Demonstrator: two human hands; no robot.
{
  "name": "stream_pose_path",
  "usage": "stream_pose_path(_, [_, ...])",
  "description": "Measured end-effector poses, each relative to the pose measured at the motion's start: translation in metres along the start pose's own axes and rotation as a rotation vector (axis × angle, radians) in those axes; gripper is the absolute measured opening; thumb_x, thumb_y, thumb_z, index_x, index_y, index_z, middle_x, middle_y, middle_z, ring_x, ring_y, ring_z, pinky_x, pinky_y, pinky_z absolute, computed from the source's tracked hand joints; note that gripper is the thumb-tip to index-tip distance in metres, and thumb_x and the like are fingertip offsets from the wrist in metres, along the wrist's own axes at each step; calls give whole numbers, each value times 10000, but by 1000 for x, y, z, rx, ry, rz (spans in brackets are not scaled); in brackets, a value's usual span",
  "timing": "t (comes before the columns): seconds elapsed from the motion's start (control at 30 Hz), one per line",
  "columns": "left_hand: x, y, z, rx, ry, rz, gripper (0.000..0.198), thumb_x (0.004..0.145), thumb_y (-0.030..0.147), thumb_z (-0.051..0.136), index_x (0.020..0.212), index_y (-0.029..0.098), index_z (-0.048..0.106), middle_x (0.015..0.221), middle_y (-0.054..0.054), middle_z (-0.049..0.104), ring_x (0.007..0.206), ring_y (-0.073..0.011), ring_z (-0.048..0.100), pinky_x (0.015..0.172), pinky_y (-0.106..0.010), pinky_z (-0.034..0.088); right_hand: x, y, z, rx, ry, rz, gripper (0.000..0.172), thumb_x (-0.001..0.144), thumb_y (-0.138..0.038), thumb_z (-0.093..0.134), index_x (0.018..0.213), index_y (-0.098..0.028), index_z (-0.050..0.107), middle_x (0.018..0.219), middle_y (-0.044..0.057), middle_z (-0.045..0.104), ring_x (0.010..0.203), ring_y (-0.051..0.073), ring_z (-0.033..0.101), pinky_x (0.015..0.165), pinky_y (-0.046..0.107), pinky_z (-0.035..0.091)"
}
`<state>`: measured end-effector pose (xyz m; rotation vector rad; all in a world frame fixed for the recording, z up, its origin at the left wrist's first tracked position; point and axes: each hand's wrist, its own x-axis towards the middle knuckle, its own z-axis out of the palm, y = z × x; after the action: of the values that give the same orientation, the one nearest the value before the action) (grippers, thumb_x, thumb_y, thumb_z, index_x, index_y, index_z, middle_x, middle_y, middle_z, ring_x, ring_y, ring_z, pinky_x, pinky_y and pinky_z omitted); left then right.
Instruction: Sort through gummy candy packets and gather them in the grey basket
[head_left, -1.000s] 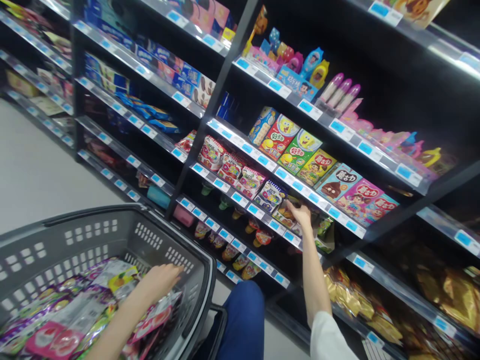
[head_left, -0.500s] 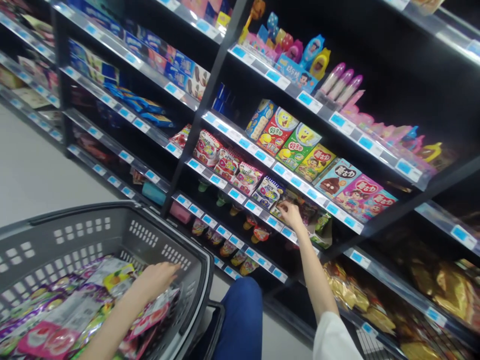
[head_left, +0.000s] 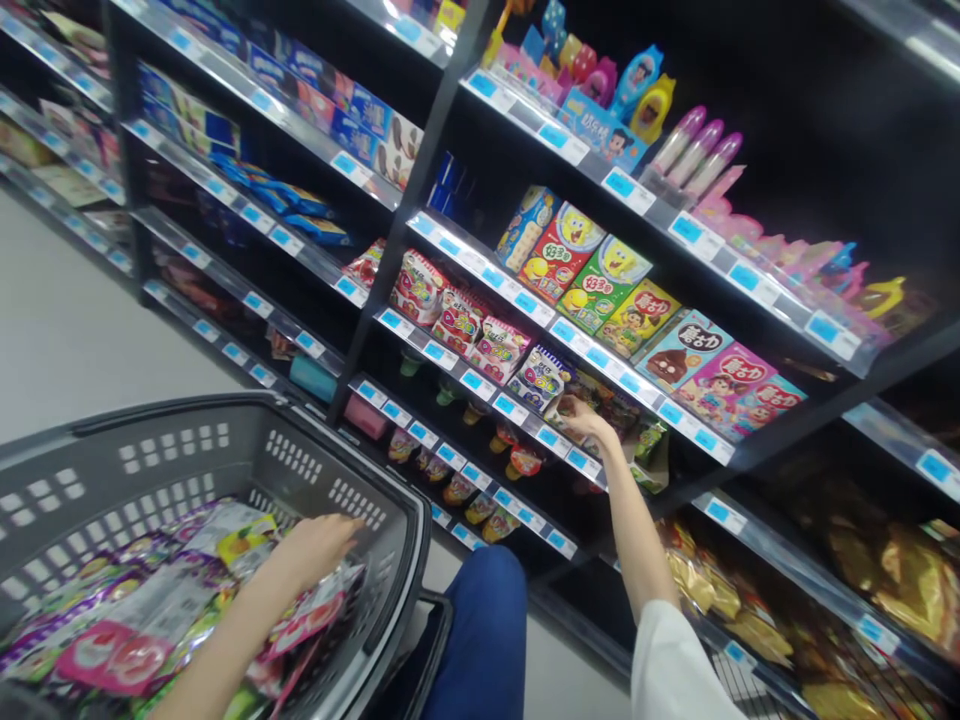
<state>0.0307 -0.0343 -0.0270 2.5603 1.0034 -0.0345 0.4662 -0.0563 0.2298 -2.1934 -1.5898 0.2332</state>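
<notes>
My right hand reaches into the shelf, fingers bent around the edge of a small candy bag, mostly hidden by the hand. Just left of it stands a white gummy candy bag with dark blue trim. Three red-trimmed gummy bags continue that row, including a pink one. Over the right part of a grey shopping basket hovers my left hand, its fingers stretched out and holding nothing that I can see. Below it, many colourful candy packets lie in the basket.
Cartoon boxes line the shelf above my right hand. Jelly cups sit on the lower shelves. A dark shelf post divides the bays. My knee is beside the basket. Gold packages lie at lower right.
The view has shifted slightly. My right hand stays at the same shelf spot, its fingers a little deeper among the bags. My left hand remains over the basket.
</notes>
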Motion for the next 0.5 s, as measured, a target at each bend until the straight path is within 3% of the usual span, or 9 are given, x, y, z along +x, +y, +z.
stream_pose_path(0.17, [-5, 0, -10, 20, 9, -43, 407, 984, 198, 406, 1297, 125, 656, 1188, -191, 715, 1141, -337, 688, 979, -459, 536, -10, -4, 3, -75, 118, 20, 315, 800, -148, 575, 1085, -116, 705, 1114, 125, 716, 1008, 183, 668, 993, 317, 504])
stream_pose_path(0.3, [-9, -4, -12, 24, -14, -128, 336, 979, 221, 454, 1174, 120, 709, 1148, -203, 723, 1108, -318, 705, 942, -413, 555, -31, -10, 11, -199, 329, 44, 354, 889, -256, 476, 1111, -113, 711, 1155, 190, 678, 1099, 283, 619, 1067, 479, 419])
stream_pose_path(0.43, [-6, -12, 2, -39, -85, -263, 255, 897, 152, 561, 1043, 80, 758, 1087, -251, 726, 1068, -356, 716, 896, -433, 576, -57, -49, 34, -234, 778, -291, 316, 875, -333, 526, 982, -115, 728, 984, 134, 680, 901, 224, 621, 918, 381, 484])
stream_pose_path(0.5, [-3, -14, 9, -60, -106, -303, 231, 860, 117, 593, 999, 69, 771, 1035, -261, 733, 1028, -359, 728, 874, -427, 585, -71, -81, 61, -78, 834, -415, 324, 916, -383, 545, 989, -117, 716, 929, 105, 669, 760, 164, 598, 782, 303, 493])
